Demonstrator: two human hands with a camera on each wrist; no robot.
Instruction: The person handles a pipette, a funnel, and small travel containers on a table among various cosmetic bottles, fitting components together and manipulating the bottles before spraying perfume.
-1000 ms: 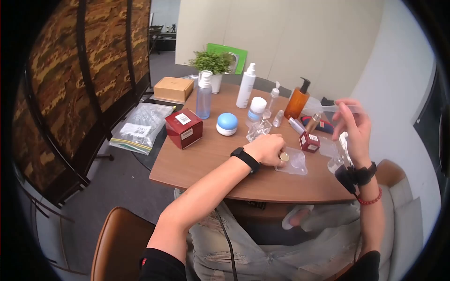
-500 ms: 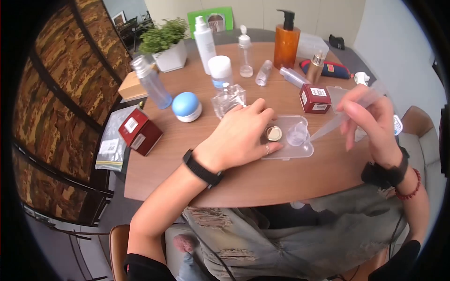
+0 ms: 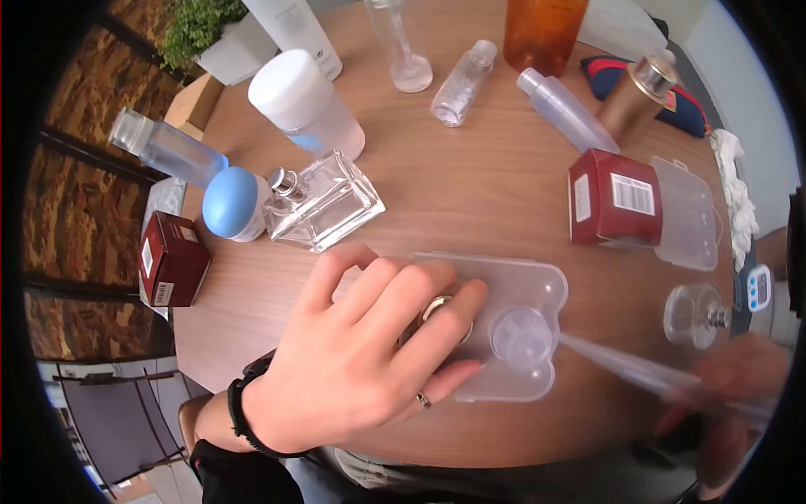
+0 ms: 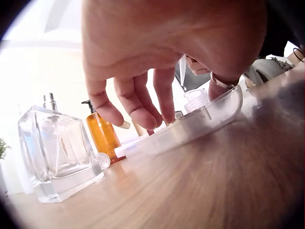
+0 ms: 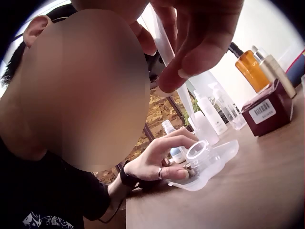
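Note:
My left hand [image 3: 369, 344] arches palm down over a clear plastic case [image 3: 495, 395], its fingers and thumb curled about a small round gold cap [image 3: 436, 307]. The index finger partly hides the cap. Beside it in the case stands a small clear cup [image 3: 521, 338], mouth upward. At the right edge, my right hand [image 3: 730, 395], blurred, pinches a translucent tapered plastic dropper [image 3: 625, 366]. Its thin tip points left, right at the case's end. From the right wrist view, the dropper [image 5: 167, 50] slants down toward the cup [image 5: 197, 150].
A square glass perfume bottle [image 3: 327, 206] lies beyond my left hand. Red boxes stand at right [image 3: 617, 197] and far left [image 3: 174, 260]. A small round glass bottle [image 3: 693, 317] is near my right hand. Several bottles and a blue-lidded jar [image 3: 233, 203] line the back.
The head view has come much closer and looks down more steeply. My right hand has brought the dropper down to beside the case. The left hand has stayed at the case.

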